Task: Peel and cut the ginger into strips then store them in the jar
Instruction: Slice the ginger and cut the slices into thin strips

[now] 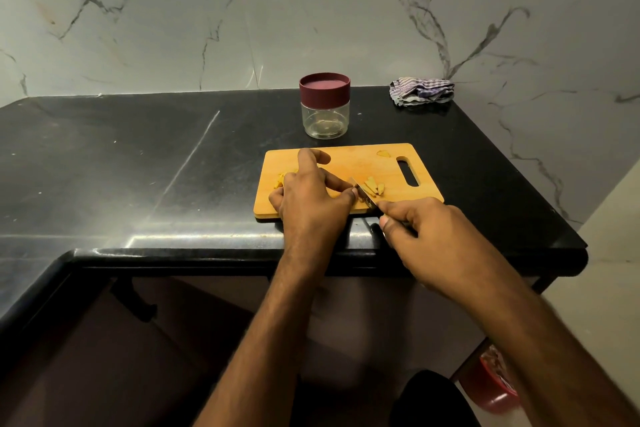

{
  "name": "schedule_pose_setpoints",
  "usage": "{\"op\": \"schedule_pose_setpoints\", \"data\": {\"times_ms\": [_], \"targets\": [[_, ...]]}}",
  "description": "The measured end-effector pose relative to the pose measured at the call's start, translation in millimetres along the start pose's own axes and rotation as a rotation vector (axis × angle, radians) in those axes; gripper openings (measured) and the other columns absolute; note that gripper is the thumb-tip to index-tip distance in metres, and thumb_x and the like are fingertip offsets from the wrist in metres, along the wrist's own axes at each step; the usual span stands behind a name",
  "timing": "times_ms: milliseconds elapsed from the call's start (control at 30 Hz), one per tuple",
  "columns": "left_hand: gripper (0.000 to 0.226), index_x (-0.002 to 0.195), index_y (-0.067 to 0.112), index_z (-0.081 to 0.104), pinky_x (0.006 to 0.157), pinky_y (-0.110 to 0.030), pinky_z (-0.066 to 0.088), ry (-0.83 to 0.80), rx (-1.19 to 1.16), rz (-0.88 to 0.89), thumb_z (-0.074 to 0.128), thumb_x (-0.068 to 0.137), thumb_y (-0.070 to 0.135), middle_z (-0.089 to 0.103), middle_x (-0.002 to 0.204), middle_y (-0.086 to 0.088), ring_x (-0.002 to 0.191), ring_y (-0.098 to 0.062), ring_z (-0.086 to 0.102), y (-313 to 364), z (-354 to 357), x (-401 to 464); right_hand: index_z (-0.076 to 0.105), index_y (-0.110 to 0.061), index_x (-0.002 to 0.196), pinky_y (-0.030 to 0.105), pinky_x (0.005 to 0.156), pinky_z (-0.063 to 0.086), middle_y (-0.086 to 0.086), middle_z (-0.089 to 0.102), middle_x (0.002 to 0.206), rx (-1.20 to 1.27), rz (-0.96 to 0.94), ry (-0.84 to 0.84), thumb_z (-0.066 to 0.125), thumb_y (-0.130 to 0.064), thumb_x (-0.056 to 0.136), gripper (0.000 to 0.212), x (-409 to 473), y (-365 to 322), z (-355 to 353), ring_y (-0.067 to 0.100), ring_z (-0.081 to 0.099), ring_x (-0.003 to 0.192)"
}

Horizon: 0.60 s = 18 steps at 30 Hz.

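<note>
Countertop board point(346, 159): ginger point(372, 186) between hands.

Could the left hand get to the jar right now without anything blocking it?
Probably yes: the jar stands just beyond the cutting board, nothing between it and the left hand, though that hand is busy steadying ginger.

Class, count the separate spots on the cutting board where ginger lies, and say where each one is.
3. Strips beside the knife blade, a pile by the left edge partly behind the left hand, one piece near the handle slot. More may be hidden under the hand.
</note>
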<state>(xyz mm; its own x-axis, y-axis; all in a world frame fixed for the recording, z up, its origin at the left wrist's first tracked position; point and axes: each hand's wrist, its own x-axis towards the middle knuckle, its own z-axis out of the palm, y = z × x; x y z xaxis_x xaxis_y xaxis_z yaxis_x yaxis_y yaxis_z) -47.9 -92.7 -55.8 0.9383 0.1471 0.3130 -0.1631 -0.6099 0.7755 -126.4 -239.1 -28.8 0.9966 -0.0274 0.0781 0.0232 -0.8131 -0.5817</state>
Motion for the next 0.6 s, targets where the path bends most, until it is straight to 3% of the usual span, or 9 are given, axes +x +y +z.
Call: {"op": "schedule_pose_setpoints", "data": {"times_ms": [133,300,433,600], "targets": [[0.053,0.118,0.034,0.042,0.096,-0.042,0.028,0.018,0.011,0.013,0.079,0.081,0.035,0.07,0.081,0.019,0.109,-0.009,0.056,0.5,1.1,-1.7,0.052,-0.038,0.135,0.024,0.083,0.05,-0.011,0.064,0.121,-0.027,-0.016,0.015,0.049,-0.04,0.097,0.038,-15.1,0.7,-0.7,0.007,0.058,0.104],[0.05,0.118,0.034,0.041,0.096,-0.04,0.028,0.044,0.024,0.05,0.076,0.082,0.034,0.068,0.081,0.02,0.107,-0.008,0.054,-0.8,2.9,-6.7,0.046,-0.041,0.138,0.012,0.06,0.044,-0.012,0.068,0.099,-0.128,-0.02,0.012,0.044,-0.041,0.099,0.039,-31.1,0.3,2.4,0.003,0.06,0.078],[0.047,0.119,0.031,0.042,0.099,-0.04,0.028,0.158,0.032,0.074,0.072,0.083,0.026,0.066,0.085,0.016,0.105,-0.009,0.052,0.2,1.7,-14.6,0.047,-0.047,0.135,0.024,0.067,0.053,-0.014,0.064,0.09,-0.201,-0.015,0.06,0.044,-0.045,0.098,0.037,-26.8,-1.0,1.7,0.004,0.057,0.076],[0.044,0.121,0.029,0.044,0.098,-0.036,0.025,0.294,0.004,0.012,0.068,0.088,0.015,0.063,0.091,0.015,0.108,-0.007,0.046,1.4,-4.6,-19.7,0.043,-0.052,0.135,0.025,0.06,0.046,-0.014,0.052,0.076,-0.265,-0.005,0.083,0.044,-0.049,0.096,0.039,-17.7,-8.5,6.7,0.007,0.053,0.073]]}}
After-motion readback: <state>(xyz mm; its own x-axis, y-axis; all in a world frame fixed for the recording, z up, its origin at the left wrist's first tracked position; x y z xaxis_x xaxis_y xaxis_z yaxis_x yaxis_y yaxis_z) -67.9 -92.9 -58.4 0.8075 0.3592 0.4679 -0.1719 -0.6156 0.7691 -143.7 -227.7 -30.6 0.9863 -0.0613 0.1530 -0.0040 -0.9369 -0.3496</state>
